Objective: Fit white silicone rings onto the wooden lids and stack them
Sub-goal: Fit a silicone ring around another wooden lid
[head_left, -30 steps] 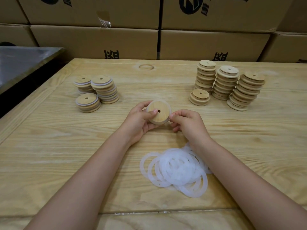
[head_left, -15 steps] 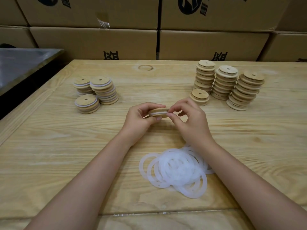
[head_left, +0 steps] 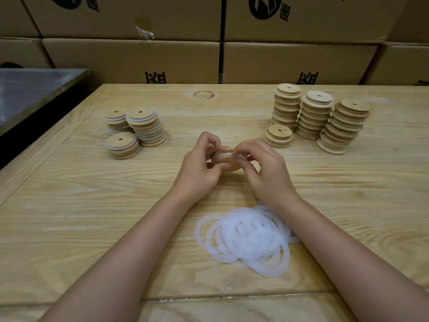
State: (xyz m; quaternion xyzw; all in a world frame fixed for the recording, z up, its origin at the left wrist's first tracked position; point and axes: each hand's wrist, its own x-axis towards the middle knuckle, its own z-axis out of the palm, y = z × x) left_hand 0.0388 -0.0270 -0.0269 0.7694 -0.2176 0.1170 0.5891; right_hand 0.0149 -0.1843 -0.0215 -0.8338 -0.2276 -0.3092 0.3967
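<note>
At frame centre, the left hand (head_left: 197, 168) and right hand (head_left: 267, 173) are both pinching a lid (head_left: 226, 159) wearing a white ring (head_left: 222, 155).

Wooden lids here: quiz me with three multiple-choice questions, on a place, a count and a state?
1. Where is the loose ring pile? A on the floor; B on the table, near the person; C on a stack.
2. How many lid stacks stand on the right? A two; B six; C four.
3. The held lid is: A gripped by left hand and right hand; B lying untouched; C broken.
Answers: 1 B, it lies on the wood before the person; 2 C, three tall, one short; 3 A, fingers curl round it.
</note>
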